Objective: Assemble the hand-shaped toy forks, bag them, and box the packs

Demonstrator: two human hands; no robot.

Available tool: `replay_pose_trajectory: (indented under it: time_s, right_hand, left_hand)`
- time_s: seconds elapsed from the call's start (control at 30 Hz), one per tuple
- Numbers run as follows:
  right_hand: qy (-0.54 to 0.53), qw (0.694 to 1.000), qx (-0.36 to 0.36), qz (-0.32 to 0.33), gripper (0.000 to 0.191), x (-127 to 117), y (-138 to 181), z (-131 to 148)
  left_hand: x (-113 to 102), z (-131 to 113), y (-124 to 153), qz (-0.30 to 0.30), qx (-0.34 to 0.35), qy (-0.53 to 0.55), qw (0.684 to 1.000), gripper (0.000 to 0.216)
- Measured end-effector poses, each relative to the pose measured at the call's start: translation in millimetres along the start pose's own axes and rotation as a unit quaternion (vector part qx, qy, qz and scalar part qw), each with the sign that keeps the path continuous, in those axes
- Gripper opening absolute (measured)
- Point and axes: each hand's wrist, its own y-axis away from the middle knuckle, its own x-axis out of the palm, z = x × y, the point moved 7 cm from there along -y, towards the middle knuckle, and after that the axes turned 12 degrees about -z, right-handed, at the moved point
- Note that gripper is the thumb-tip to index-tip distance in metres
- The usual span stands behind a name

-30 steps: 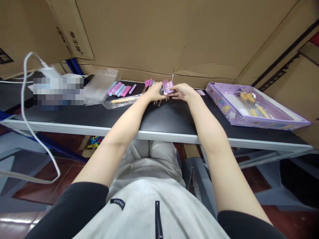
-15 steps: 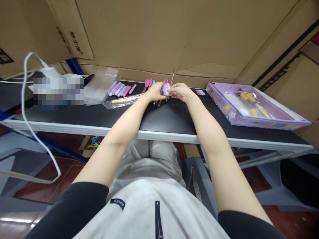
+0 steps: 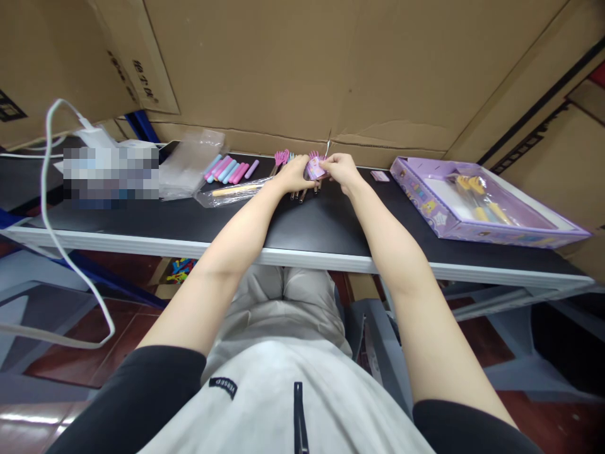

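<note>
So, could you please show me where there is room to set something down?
Bare black tabletop lies between the silver edge and the left hand and right hand, and also between that edge and the wrapped yellow handle. The back left and centre are crowded with plastic bags, coloured handles and pink pronged tools; the purple box fills most of the right end.

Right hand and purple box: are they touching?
Apart. The head view shows black table and a small card between the right hand and the purple box.
</note>
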Motion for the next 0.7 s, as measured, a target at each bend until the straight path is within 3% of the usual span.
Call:
replay_pose_trajectory:
  time_s: [0.13, 0.5, 0.7]
  right_hand:
    - [-0.002, 0.999, 0.032, -0.003, 0.038, 2, 2, -5]
    - [-0.026, 0.999, -0.012, -0.038, 0.041, 0, -4, -3]
    - [-0.034, 0.999, 0.032, -0.019, 0.033, 0, -7, -13]
  left_hand:
    - [0, -1, 0, 0.000, 0.001, 0.000, 1.000, 0.049]
    - [1, 4, 0, -0.004, -0.011, -0.008, 1.000, 0.068]
    - [3, 8, -1, -0.008, -0.012, -0.008, 1.000, 0.062]
